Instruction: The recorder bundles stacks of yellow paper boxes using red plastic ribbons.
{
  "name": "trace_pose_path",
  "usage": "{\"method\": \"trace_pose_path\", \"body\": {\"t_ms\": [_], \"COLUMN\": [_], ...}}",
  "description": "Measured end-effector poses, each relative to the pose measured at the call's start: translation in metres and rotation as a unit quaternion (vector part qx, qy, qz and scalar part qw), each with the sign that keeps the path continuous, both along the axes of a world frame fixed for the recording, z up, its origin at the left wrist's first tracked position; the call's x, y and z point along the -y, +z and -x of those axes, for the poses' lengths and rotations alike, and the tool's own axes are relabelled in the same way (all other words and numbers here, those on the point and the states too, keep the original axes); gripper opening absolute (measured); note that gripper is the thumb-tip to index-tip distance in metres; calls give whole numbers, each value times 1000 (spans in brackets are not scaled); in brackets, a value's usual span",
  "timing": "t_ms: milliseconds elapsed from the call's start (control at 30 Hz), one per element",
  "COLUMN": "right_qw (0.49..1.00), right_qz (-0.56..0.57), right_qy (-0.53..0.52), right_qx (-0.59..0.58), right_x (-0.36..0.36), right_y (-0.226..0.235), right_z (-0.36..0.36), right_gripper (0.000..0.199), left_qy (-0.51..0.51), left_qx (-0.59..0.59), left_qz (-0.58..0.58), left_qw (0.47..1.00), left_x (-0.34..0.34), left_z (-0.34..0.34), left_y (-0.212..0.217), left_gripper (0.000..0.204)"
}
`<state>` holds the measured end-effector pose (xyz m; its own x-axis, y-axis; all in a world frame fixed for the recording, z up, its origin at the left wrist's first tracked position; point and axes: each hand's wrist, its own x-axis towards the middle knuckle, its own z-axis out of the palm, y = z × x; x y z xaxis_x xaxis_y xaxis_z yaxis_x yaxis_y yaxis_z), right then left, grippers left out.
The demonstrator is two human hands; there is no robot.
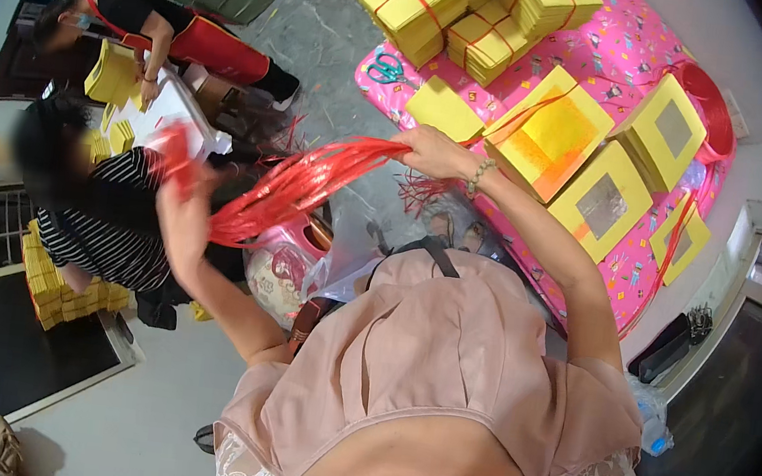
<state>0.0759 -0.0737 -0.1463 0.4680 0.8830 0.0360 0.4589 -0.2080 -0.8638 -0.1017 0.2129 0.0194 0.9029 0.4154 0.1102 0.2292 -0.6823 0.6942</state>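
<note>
A long bundle of glossy red plastic strips (308, 178) stretches between my hands above the floor. My right hand (438, 153), with a beaded bracelet at its wrist, is closed around the gathered end of the bundle, next to the pink-covered table. Loose red ends (424, 191) hang below that hand. My left hand (187, 188) is raised on the left and smeared by motion. Red strip shows at its blurred fingers, so it seems closed on the other end; the exact grip is hard to make out.
On the pink patterned tablecloth (624, 40) are tied yellow paper stacks (413, 2), yellow paper blocks (601, 202), teal scissors (386, 68) and a red basket (710, 111). A person in striped clothing (111, 217) is close on my left; another in a red apron (224, 46) works beyond.
</note>
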Motion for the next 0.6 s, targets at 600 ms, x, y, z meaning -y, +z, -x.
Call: {"method": "trace_pose_path", "body": {"t_ms": [600], "right_qw": [959], "right_qz": [24], "right_qy": [71], "right_qx": [274], "right_x": [-53], "right_y": [25], "right_z": [148], "right_gripper": [13], "left_qy": [-279], "left_qx": [-477], "left_qz": [607], "left_qw": [571], "left_x": [131], "left_z": [-59], "left_y": [-145], "left_gripper": [35]}}
